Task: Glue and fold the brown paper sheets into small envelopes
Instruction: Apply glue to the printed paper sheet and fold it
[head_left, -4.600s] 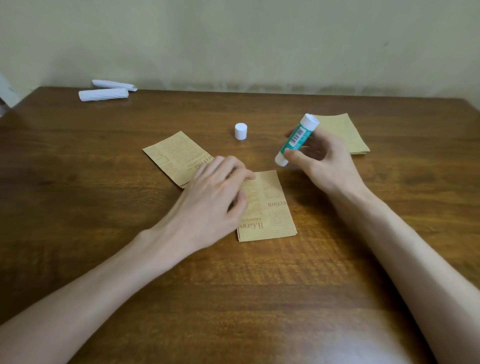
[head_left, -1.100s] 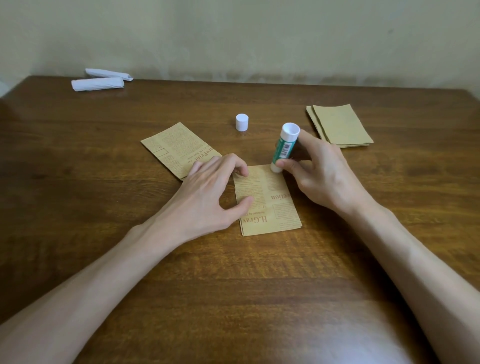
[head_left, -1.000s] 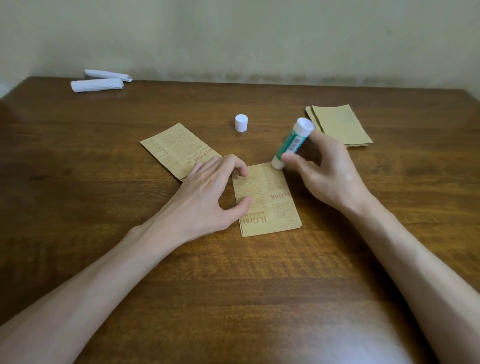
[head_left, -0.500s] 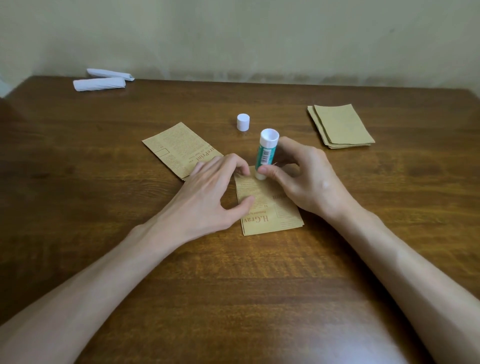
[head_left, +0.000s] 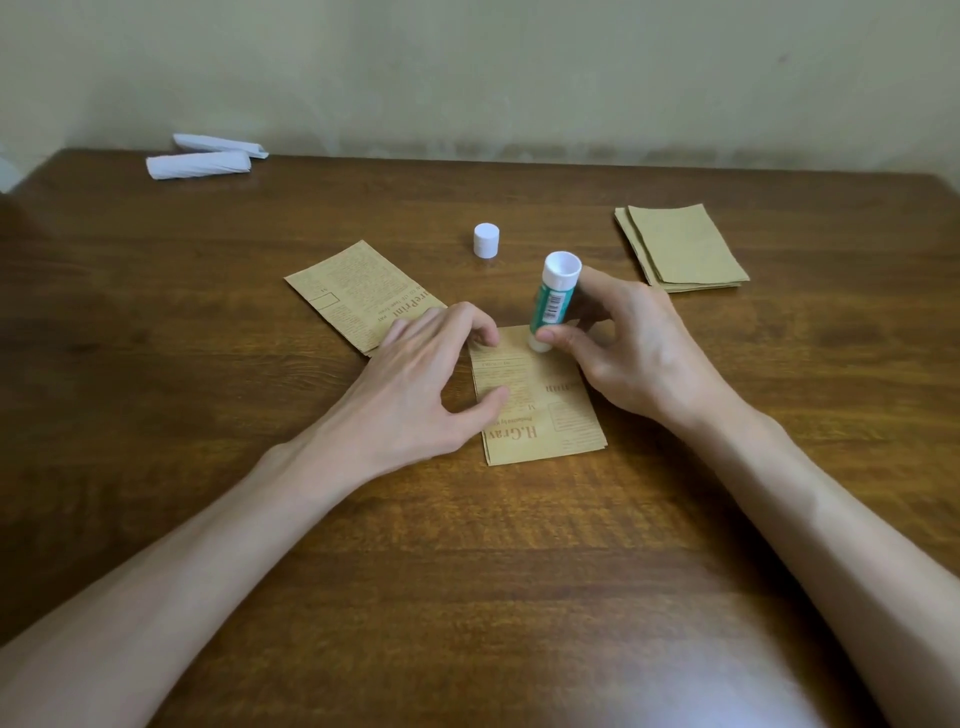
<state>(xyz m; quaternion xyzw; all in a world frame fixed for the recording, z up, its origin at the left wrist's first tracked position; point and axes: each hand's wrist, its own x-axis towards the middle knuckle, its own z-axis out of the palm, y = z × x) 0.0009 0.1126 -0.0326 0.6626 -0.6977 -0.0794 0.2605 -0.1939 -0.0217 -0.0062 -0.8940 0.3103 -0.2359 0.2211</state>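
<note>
Along the sheet (head_left: 545, 415) top, glue stick (head_left: 553, 301) farther right in right hand (head_left: 639, 353) pinch; left hand (head_left: 415, 384) fingertips on it.

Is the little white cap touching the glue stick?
Apart. The head view shows bare table between the white cap and the glue stick.

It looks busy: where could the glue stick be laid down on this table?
Bare wood: between white cap and plain brown stack; along the near table edge; left, below the white rolls. Crowded: the middle, where left hand, right hand, glue stick, the sheet being glued and the other printed sheet meet.
</note>
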